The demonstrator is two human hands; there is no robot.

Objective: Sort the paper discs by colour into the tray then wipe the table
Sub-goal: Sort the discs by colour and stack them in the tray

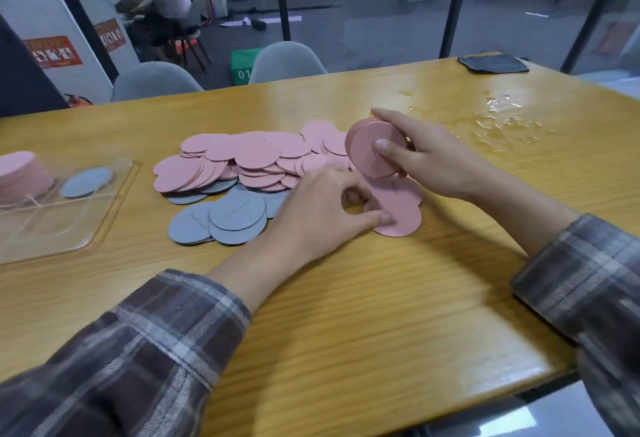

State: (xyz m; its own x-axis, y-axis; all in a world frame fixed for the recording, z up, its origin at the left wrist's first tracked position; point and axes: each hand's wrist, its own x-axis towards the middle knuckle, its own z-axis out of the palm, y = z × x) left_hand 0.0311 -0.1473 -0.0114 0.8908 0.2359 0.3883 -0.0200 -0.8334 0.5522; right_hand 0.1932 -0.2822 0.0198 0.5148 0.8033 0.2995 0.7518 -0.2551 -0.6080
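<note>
A loose heap of pink paper discs (242, 159) lies mid-table, with grey discs (225, 218) under and in front of it. My right hand (426, 159) grips an upright stack of pink discs (372, 150), thumb on its face. My left hand (322, 214) pinches the edge of a flat pink disc (401, 218) just below that stack. At the left stands a clear plastic tray (69, 228) holding a pink pile (17, 173) and a grey disc (86, 182) in separate compartments.
A puddle of spilled liquid (498, 121) glistens on the wooden table (346, 315) at the far right. A dark grey cloth (493, 64) lies at the table's far right corner. Two grey chairs (287, 60) stand behind the table; a person sits further back.
</note>
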